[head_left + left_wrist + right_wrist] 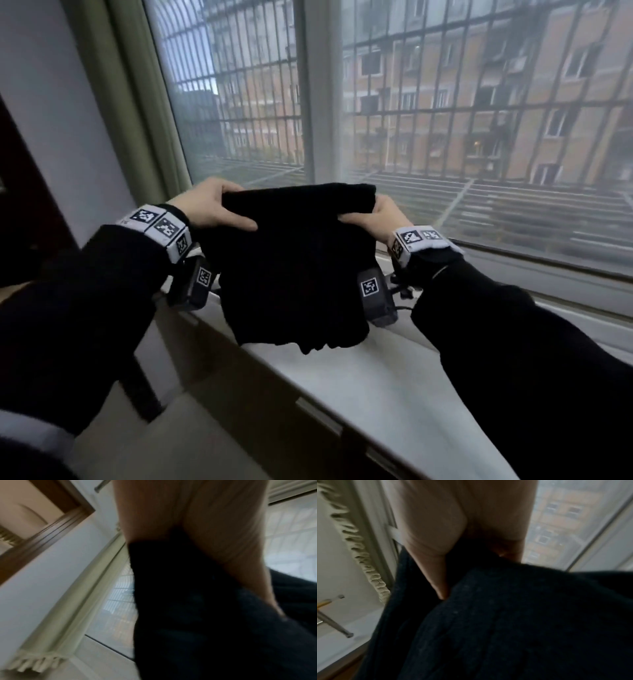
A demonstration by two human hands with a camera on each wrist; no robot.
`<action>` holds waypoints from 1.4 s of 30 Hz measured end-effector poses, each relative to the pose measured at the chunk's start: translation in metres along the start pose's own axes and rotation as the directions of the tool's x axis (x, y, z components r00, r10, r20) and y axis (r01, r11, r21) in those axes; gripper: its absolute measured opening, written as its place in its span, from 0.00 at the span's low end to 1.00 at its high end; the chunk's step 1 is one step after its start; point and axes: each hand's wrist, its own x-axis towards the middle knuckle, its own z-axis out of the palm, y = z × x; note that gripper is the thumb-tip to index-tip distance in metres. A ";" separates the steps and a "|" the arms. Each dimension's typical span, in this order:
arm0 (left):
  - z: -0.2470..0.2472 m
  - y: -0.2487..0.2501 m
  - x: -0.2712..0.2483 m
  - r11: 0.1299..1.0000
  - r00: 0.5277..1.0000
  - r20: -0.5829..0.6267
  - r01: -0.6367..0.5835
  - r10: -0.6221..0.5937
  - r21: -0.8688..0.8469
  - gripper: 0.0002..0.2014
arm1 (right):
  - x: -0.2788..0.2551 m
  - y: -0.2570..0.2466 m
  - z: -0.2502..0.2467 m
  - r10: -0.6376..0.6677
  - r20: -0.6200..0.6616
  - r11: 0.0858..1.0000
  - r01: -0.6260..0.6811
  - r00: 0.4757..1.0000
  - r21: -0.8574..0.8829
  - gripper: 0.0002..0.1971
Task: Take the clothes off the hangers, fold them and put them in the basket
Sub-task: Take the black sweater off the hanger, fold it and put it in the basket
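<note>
You have the garment point(294, 263) pinched at its top edge, one corner in each hand. Your left hand point(215, 209) clamps the near corner, thumb lying across the front of the cloth and fingers curled behind it. Your right hand point(376, 216) does the same at the other corner, thumb tip on the front. Both wrist views are blurred, yet each shows dark cloth caught between thumb and fingers.

The garment hangs below your fingers, already doubled over at the top, its lower edge hanging just over the sill point(376, 377). No hanger is on it, so by the look of things you are in the middle of folding.

The next move likely calls for one more fold: lower the cloth onto the sill under your fingers, or bring your hands together to halve it. Keep both pinches firm until the layers lie square. The basket is not in view, so you will have to turn to find it.
</note>
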 end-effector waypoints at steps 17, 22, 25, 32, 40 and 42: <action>-0.151 -0.173 0.086 0.966 0.990 -0.136 -0.063 0.030 -0.249 0.14 | 0.176 -0.041 0.151 0.036 0.074 0.942 -0.059 0.997 0.332 0.14; -0.135 -0.213 0.132 0.971 0.991 -0.136 -0.042 0.010 -0.236 0.11 | 0.213 -0.021 0.165 0.076 0.005 0.976 -0.076 0.997 0.205 0.17; -0.129 -0.227 0.160 0.961 0.992 -0.124 -0.023 -0.012 -0.277 0.13 | 0.238 -0.007 0.164 0.087 -0.020 0.979 -0.082 0.996 0.189 0.13; -0.138 -0.247 0.221 0.972 0.975 -0.214 0.013 -0.064 -0.233 0.16 | 0.294 0.000 0.176 0.068 -0.065 0.986 -0.057 0.996 0.156 0.07; -0.143 -0.285 0.265 0.982 0.880 -0.457 0.054 -0.133 -0.183 0.15 | 0.317 0.001 0.243 0.039 -0.083 0.986 -0.025 0.996 0.165 0.11; -0.149 -0.283 0.276 0.980 0.871 -0.470 0.063 -0.147 -0.190 0.15 | 0.317 0.000 0.260 0.025 -0.069 0.991 -0.016 0.997 0.129 0.14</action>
